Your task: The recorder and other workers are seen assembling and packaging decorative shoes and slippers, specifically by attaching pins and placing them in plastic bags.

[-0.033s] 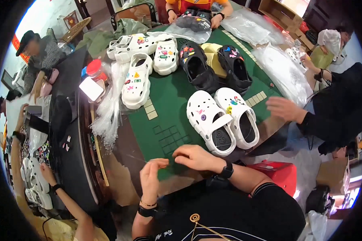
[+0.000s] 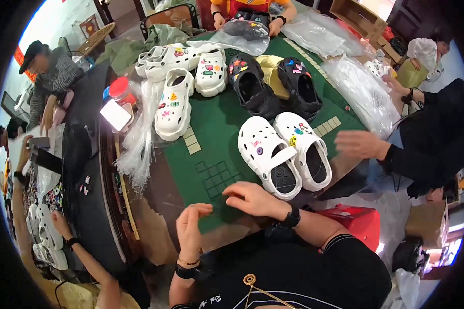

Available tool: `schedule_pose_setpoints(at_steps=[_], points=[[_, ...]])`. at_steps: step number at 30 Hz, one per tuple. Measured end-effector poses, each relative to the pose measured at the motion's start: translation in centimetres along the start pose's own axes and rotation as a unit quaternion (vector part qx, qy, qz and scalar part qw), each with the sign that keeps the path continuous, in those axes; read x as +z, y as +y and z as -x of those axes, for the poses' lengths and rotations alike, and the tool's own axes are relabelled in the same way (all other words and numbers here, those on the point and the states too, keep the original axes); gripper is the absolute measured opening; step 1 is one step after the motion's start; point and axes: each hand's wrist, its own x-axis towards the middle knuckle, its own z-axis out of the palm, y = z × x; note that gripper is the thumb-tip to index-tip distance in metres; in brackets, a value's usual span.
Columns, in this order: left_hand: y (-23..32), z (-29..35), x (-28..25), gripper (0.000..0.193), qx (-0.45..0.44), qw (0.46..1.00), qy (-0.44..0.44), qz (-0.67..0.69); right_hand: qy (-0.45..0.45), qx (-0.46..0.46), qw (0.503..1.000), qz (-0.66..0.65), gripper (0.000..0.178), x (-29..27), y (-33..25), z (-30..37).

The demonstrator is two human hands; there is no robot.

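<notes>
Above the near edge of the green mat (image 2: 191,170), my left hand (image 2: 192,226) has its fingers pressed together; a faint thin clear strand shows beside it. My right hand (image 2: 255,200) is close by, its fingers bent in toward the left one. Whatever either hand pinches is too fine to make out. Nearest to my right hand is a pair of white clogs (image 2: 260,136) with colourful charms, a thin loop showing in their openings. Behind them stand black clogs (image 2: 250,87) with a yellow piece between. More white clogs (image 2: 172,110) sit at the left.
A bundle of clear plastic strands (image 2: 136,162) hangs at the mat's left, by a red-lidded jar (image 2: 121,90). Clear bags (image 2: 363,92) lie at the right. A co-worker's hand (image 2: 363,144) reaches in there; another person handles a bagged pair (image 2: 247,31) at the far side. A red stool (image 2: 353,224) stands near my right elbow.
My left hand has shifted slightly left and my right hand slightly up. The co-worker's hand at the right has moved a little toward the white clogs. The clogs stay in place.
</notes>
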Motion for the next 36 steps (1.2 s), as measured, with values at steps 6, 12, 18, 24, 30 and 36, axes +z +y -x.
schedule_pose_setpoints(at_steps=[6, 12, 18, 24, 30, 36], points=[[0.5, -0.4, -1.0, 0.033, 0.004, 0.999, 0.037, 0.029, 0.106, 0.057, 0.993, 0.0, 0.029, -1.6, 0.9, 0.9], [0.2, 0.4, -0.8, 0.032, -0.042, 0.998, 0.026, 0.025, 0.054, 0.071, 0.996, 0.024, 0.023, -0.8, 0.6, 0.2], [1.4, 0.0, -0.6, 0.032, -0.019, 0.991, 0.008, 0.129, -0.061, -0.086, 0.993, 0.061, 0.046, 2.7, -2.2, -1.1], [1.2, -0.3, -0.7, 0.03, -0.03, 0.99, 0.064, 0.124, -0.078, -0.107, 0.991, -0.021, 0.041, 3.4, -3.8, -1.6], [0.2, 0.9, -1.5, 0.028, -0.065, 0.994, 0.065, 0.065, -0.017, -0.005, 0.977, -0.214, 0.027, 2.6, -5.1, -1.1], [0.5, 1.2, -1.5, 0.025, -0.096, 0.993, 0.064, -0.025, 0.002, 0.085, 0.919, -0.384, 0.015, 0.4, -4.3, -2.1]])
